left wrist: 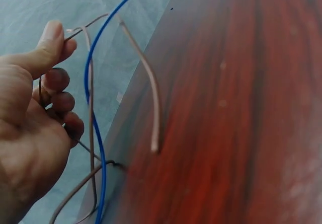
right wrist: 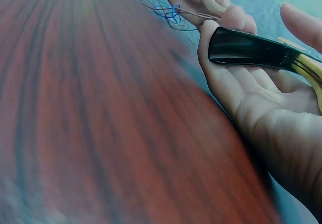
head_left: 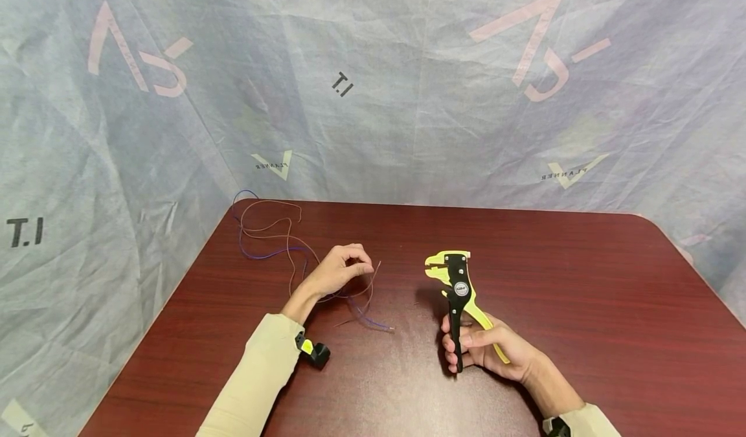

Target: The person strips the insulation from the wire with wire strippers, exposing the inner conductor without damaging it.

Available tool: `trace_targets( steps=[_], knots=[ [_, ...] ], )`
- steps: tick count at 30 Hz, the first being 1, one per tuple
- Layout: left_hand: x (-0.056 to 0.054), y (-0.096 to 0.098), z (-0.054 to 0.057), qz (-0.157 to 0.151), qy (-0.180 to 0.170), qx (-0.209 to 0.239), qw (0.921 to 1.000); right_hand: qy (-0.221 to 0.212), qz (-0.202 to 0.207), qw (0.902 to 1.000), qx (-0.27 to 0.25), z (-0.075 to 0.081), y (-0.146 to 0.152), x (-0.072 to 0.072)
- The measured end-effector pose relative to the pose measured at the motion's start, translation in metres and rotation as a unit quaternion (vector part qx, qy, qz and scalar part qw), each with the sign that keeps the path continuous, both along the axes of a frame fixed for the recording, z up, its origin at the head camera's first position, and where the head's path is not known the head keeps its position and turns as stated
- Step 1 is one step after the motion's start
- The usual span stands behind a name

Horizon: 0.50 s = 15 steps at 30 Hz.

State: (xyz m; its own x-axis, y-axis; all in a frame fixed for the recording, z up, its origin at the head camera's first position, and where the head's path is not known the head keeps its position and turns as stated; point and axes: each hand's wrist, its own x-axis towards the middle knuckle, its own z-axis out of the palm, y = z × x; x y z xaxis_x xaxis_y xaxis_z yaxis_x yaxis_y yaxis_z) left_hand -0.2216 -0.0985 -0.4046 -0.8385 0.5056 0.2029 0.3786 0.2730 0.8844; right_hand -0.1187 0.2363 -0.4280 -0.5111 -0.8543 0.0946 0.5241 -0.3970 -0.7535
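Observation:
My left hand pinches a thin brown wire between thumb and forefinger, above the table left of centre. The brown strand also runs through the curled fingers in the left wrist view, and its cut end hangs down. Alongside it loops a blue wire. To the right, my right hand grips a yellow and black wire stripper by its handles. The stripper's head points away from me, with its notched jaws facing left and parted. One black handle lies across the fingers in the right wrist view.
Loose coils of brown wire and blue wire spread toward the back left corner of the dark red wooden table. A short brown wire piece lies near the left hand. Grey printed sheeting hangs behind the table.

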Motion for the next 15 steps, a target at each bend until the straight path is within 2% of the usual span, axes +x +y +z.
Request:
trace_targets(
  steps=[3, 10, 15],
  knots=[
    [0.0002, 0.0015, -0.0010, 0.005, 0.012, -0.001, 0.9999, 0.001, -0.001, 1.0000, 0.001, -0.0001, 0.0000, 0.0002],
    [0.0001, 0.0043, -0.0044, 0.032, 0.096, -0.019, 0.9947, 0.001, -0.007, 1.0000, 0.006, -0.0006, -0.0001, 0.0005],
    [0.0000, 0.0042, -0.0036, 0.043, 0.117, -0.033, 0.9916, 0.001, -0.008, 0.9999, 0.009, -0.0007, -0.0001, 0.0008]
  ],
)
